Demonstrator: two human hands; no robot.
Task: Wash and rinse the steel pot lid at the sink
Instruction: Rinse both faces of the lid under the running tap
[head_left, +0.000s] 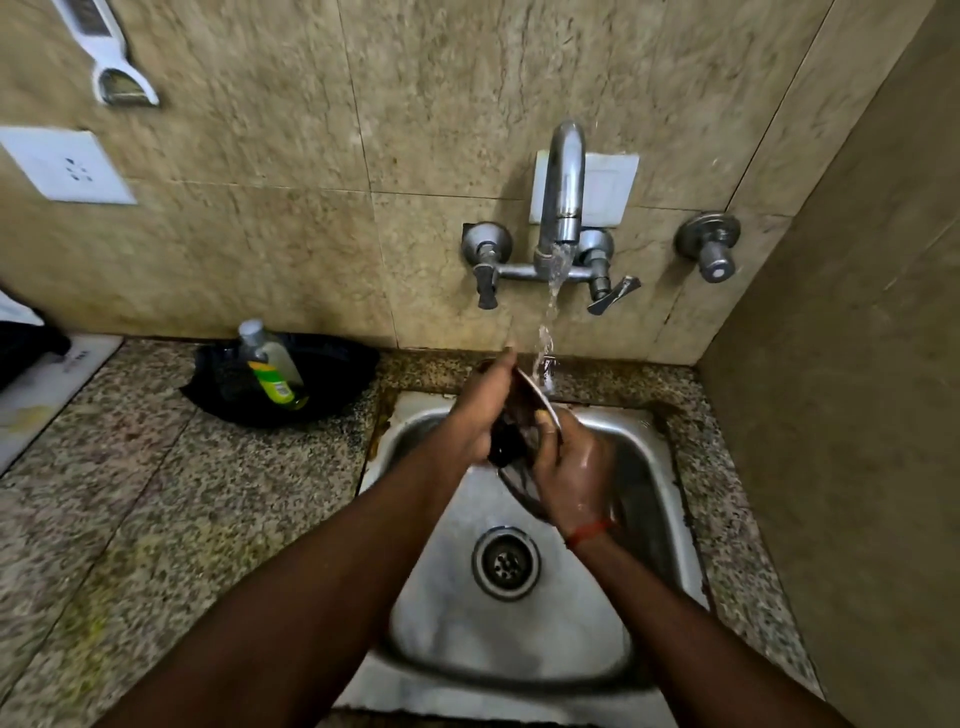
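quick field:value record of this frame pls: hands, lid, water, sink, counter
left hand: pressed against the lid's face, over a dark knob or scrubber, cannot tell which
right hand: grips the lid from the right, thumb over the rim
steel pot lid: held on edge above the sink, top rim under the stream
tap: running
sink: steel basin, drain open
counter: soap bottle lying in a black dish left of the sink
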